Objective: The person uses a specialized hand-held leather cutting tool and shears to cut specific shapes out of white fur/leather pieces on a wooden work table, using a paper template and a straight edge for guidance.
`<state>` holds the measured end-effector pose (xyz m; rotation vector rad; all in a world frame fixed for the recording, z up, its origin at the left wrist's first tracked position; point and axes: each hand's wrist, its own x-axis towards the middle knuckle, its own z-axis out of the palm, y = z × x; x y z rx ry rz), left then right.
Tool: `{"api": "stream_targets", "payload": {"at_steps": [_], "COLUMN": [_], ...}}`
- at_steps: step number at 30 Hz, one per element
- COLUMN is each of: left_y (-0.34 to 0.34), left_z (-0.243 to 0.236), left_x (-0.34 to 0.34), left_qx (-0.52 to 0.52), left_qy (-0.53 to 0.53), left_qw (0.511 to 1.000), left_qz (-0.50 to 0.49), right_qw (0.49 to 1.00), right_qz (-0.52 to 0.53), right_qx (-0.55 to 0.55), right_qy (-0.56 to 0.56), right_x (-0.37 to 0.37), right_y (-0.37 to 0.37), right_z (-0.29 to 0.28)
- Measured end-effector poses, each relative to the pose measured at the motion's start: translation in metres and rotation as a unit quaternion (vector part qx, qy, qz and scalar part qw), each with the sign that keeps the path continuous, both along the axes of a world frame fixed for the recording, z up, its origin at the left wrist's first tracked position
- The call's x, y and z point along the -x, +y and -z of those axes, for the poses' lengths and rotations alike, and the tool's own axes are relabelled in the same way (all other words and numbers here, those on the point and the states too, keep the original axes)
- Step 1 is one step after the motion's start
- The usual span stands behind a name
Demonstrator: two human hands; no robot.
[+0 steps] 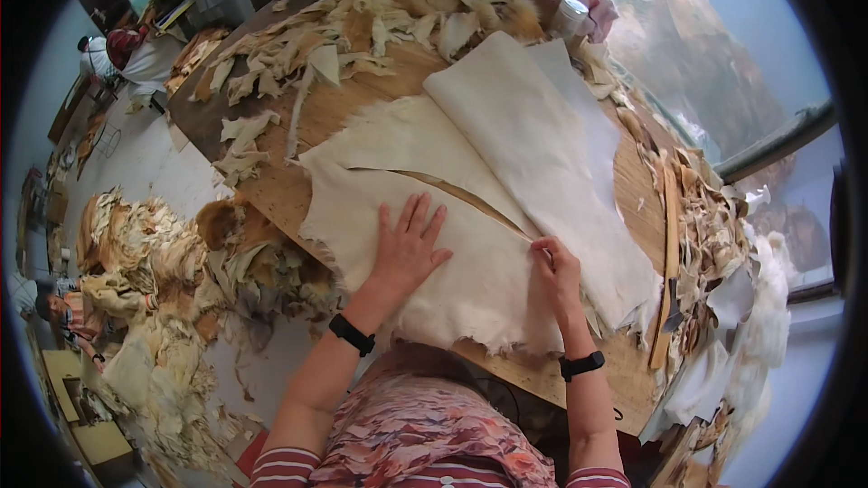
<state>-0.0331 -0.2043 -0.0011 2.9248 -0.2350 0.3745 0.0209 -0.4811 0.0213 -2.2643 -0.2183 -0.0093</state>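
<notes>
A pale cream hide point(470, 303) with ragged edges lies spread over the wooden table. A long curved slit point(466, 196) crosses it, and brown shows through the gap. My left hand point(409, 242) rests flat on the hide below the slit, its fingers stretched out. At the slit's right end, my right hand point(556, 273) is closed with fingertips pinched down near the hide. Whatever those fingers hold, if anything, is hidden. To the upper right, a folded pale hide point(533, 126) lies partly over the spread one.
Hide scraps point(389, 23) heap along the table's far side. A lidded jar point(568, 16) stands at the far right corner. A long wooden strip point(667, 262) lies on the right beside more scraps. Hides pile on the floor point(158, 289) at left, where other people sit.
</notes>
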Motion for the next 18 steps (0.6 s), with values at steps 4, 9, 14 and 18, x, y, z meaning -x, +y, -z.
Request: {"api": "stream_targets", "payload": {"at_steps": [4, 9, 14, 18], "left_y": [-0.010, -0.021, -0.043, -0.061], "left_z": [-0.001, -0.001, 0.000, 0.001], "left_x": [-0.002, -0.002, -0.004, -0.004], "left_qx": [-0.006, -0.025, -0.019, -0.015], "left_qy": [0.024, 0.011, 0.015, 0.010], "left_qw": [0.999, 0.997, 0.995, 0.992], "left_qz": [-0.023, -0.070, -0.099, -0.128], "right_qw": [0.992, 0.979, 0.950, 0.992], "right_qz": [-0.018, 0.019, -0.015, 0.031], "right_qx": [0.099, 0.003, -0.172, -0.025], "right_qy": [-0.070, 0.205, 0.258, 0.117], "right_x": [0.022, 0.054, 0.071, 0.080], "right_y": [-0.024, -0.064, -0.087, -0.089], "right_z": [0.004, -0.016, -0.002, -0.016]}}
